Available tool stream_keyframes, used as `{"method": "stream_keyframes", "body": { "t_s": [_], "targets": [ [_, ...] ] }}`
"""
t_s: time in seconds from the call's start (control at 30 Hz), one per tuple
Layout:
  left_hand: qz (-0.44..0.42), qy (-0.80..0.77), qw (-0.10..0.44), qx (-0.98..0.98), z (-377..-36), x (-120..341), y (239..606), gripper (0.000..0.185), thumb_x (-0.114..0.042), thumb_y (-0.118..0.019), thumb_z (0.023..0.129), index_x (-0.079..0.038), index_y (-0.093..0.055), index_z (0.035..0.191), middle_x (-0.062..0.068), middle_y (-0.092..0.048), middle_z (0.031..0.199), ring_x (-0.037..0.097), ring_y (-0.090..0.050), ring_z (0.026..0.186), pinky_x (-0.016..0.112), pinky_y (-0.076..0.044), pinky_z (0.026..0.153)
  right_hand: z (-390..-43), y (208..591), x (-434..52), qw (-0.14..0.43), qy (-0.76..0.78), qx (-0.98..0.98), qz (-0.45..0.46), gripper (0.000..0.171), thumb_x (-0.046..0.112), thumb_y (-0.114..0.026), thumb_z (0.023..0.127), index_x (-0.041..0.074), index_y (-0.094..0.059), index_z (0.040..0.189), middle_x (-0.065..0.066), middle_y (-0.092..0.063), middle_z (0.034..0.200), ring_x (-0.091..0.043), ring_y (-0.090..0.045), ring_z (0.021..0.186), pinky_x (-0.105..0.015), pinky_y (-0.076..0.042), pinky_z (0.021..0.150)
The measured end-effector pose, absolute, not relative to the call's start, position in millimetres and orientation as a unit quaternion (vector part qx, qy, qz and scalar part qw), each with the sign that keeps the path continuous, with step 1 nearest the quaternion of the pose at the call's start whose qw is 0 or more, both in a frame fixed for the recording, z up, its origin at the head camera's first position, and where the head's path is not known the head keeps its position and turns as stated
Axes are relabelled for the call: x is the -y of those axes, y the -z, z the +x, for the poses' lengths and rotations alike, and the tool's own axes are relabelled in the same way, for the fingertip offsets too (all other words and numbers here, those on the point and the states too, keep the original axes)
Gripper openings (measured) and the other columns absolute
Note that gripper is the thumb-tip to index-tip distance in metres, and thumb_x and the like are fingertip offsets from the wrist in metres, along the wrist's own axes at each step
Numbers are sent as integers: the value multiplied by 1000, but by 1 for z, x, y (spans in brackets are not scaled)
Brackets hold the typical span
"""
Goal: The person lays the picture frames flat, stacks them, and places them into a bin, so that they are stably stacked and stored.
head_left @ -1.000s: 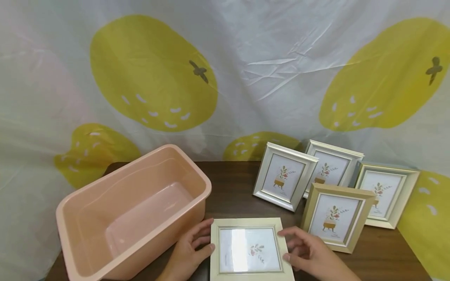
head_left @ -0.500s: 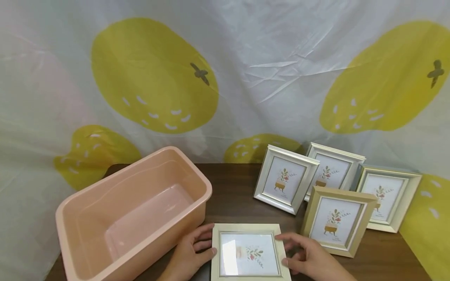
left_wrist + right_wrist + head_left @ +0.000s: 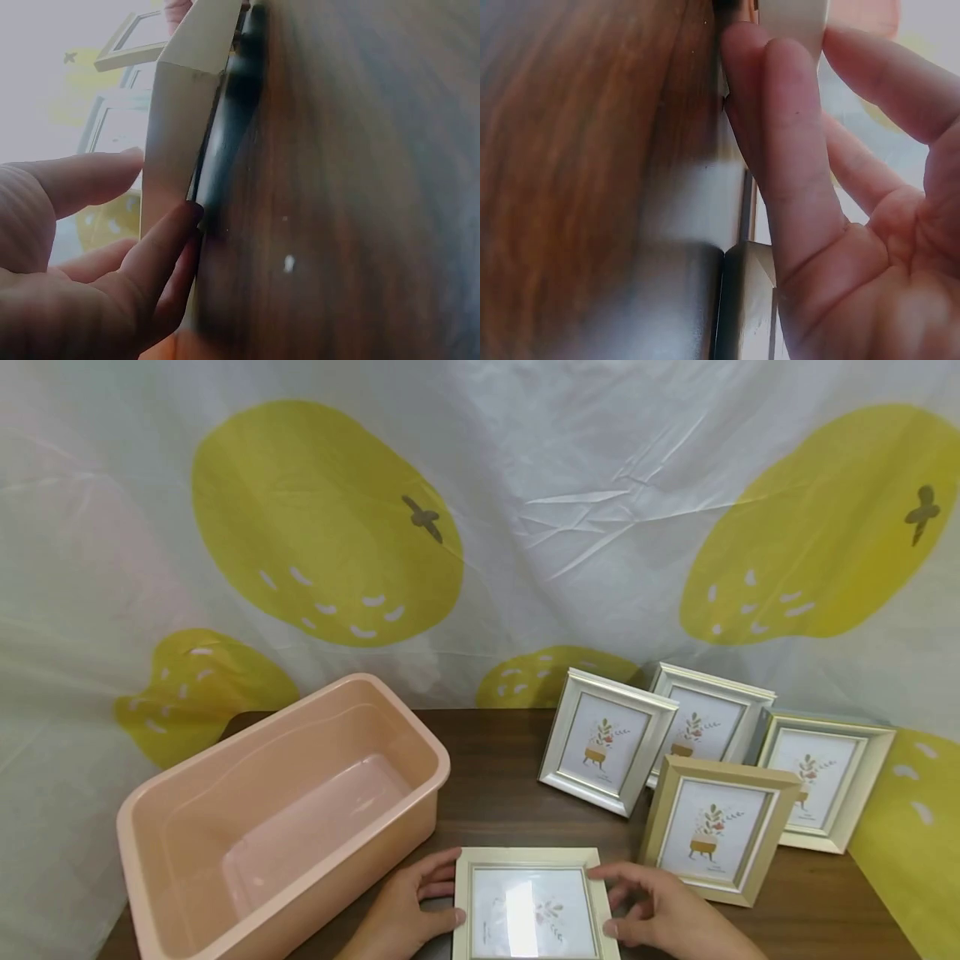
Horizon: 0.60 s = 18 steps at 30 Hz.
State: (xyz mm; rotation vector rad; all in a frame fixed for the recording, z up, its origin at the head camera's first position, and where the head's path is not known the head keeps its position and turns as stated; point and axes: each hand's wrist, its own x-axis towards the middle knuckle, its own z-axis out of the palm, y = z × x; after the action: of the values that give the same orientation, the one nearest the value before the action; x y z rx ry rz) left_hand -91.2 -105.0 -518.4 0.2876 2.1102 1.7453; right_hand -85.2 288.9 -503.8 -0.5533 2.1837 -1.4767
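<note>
A cream picture frame (image 3: 592, 902) with a plant print under its glass is held between both hands, lying sideways at the bottom of the head view, its near edge cut off. My left hand (image 3: 405, 910) grips its left side; in the left wrist view the thumb (image 3: 120, 169) is on the frame's side wall and the fingertips (image 3: 184, 217) reach under its back edge, close over the table. On the opposite side my right hand (image 3: 663, 906) holds it between thumb and fingers. Seen from the right wrist, the right fingers (image 3: 795, 127) curl under the frame's edge (image 3: 791, 22). Glare covers part of the print.
At left stands a pink plastic bin (image 3: 277, 893) on the dark wooden table (image 3: 495, 777). Several frames stand upright at right, among them a silver one (image 3: 555, 760) and a tan one (image 3: 776, 827) near my right hand. A lemon-print cloth (image 3: 570, 568) hangs behind.
The held picture frame and both hands have shifted slightly down in the head view. The frame's tilt has altered a little, so the glare moves across its glass. The other frames and the bin stay put.
</note>
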Motion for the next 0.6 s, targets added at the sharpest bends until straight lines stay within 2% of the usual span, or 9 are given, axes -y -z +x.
{"method": "stream_keyframes", "body": {
  "t_s": [0.07, 0.2, 0.33, 0.6],
  "targets": [
    [109, -605, 191, -766, -91, 106, 518, 76, -12, -85, 88, -6, -50, 155, 18, -64, 143, 31, -67, 123, 30, -57, 100, -85, 504, -289, 222, 536, -788, -204, 54, 17, -78, 97, 4, -57, 145, -13, -66, 108, -9, -72, 81, -28, -63, 72],
    [109, -548, 183, -809, -89, 108, 515, 77, -17, -89, 84, -14, -55, 153, 10, -73, 127, 25, -70, 113, 42, -55, 97, -84, 504, -291, 226, 535, -786, -213, 54, 16, -75, 99, 6, -55, 148, -14, -65, 112, -8, -72, 80, -28, -62, 72],
    [105, -512, 182, -833, -89, 108, 513, 74, -18, -90, 82, -18, -60, 149, 2, -76, 107, 21, -70, 104, 36, -51, 90, -83, 504, -292, 217, 523, -790, -234, 54, 15, -72, 101, 6, -53, 151, -15, -65, 113, -6, -72, 79, -27, -62, 71],
    [109, -519, 174, -829, -88, 108, 516, 72, -15, -90, 82, -17, -61, 148, 1, -76, 104, 19, -70, 101, 27, -51, 84, -82, 496, -292, 202, 501, -803, -252, 53, 15, -72, 101, 2, -54, 148, -12, -68, 108, -4, -71, 82, -25, -60, 72]
  ]
}}
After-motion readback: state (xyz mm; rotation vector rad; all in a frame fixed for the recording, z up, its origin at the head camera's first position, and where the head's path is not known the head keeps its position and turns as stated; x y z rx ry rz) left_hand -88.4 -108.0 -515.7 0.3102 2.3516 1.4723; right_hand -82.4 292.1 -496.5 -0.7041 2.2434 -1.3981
